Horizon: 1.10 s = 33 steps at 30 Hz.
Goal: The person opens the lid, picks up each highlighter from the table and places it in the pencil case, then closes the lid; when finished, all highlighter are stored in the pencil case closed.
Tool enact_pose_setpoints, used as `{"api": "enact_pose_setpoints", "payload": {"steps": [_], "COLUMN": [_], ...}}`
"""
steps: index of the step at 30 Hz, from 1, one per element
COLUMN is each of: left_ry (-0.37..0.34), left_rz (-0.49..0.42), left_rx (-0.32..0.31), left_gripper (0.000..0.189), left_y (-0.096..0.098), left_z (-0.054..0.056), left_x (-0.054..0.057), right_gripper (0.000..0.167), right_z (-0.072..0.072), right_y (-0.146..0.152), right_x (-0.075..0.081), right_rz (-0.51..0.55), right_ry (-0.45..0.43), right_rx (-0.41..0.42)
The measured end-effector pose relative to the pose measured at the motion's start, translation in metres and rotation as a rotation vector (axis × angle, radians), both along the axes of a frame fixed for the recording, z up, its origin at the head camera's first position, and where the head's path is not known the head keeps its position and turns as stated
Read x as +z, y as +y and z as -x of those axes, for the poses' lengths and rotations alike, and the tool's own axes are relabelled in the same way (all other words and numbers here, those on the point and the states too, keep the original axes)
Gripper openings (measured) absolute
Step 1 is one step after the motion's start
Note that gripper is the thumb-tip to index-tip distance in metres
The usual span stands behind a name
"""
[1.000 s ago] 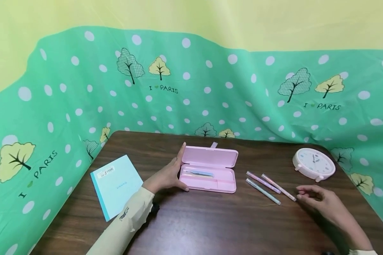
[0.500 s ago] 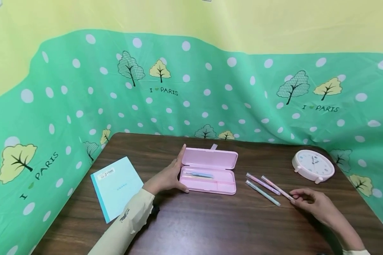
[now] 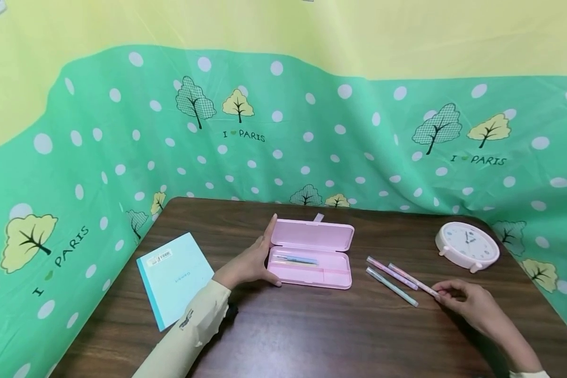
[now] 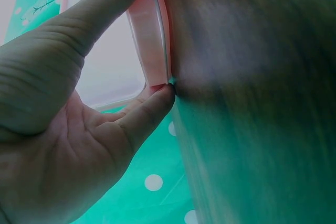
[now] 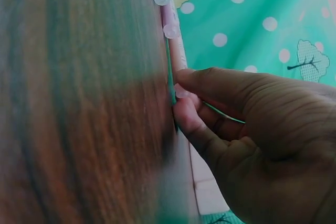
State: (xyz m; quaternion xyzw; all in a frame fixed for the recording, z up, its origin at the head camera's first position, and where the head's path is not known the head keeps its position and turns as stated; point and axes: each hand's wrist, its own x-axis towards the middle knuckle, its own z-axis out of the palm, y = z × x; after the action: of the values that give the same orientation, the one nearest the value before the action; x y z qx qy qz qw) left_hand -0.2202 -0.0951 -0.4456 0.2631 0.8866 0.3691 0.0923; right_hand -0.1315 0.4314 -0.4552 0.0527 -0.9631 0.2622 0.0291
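A pink pencil case lies with its lid raised, and several thin pens rest in its long compartment. Around its left end my left hand holds it, thumb at the near side and a finger up beside the lid. My right hand pinches the near end of a pale pink pen between thumb and fingertips, low at the table top. Close beside that pen lie a pink-purple pen and a pale teal pen. The right wrist view shows the pinching fingertips at the pen's tip.
A light blue notebook lies left, partly behind the left sleeve. A round pink-white clock lies at the back right of the dark wooden table. Green patterned cloth hangs behind and at the sides.
My right hand has moved a little left and its fingertips have taken hold of the pale pink pen's near end. The left hand and pencil case stay put.
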Motion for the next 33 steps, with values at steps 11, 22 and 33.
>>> {"api": "enact_pose_setpoints", "payload": {"steps": [11, 22, 33], "left_ry": [0.009, 0.005, 0.027], "left_rz": [0.001, -0.017, -0.055], "left_rx": [-0.014, -0.018, -0.039], "left_gripper": [0.163, 0.162, 0.162], "left_y": [0.001, -0.001, -0.005], "left_z": [0.000, 0.001, 0.005], "left_x": [-0.001, 0.000, -0.008], "right_gripper": [0.010, 0.014, 0.014], "right_z": [-0.002, 0.005, 0.035], "right_y": [0.009, -0.023, -0.055], "right_x": [0.001, 0.005, 0.015], "right_rz": [0.035, 0.190, 0.161], "right_ry": [0.086, 0.133, 0.106], "right_rx": [0.024, 0.097, 0.200]}}
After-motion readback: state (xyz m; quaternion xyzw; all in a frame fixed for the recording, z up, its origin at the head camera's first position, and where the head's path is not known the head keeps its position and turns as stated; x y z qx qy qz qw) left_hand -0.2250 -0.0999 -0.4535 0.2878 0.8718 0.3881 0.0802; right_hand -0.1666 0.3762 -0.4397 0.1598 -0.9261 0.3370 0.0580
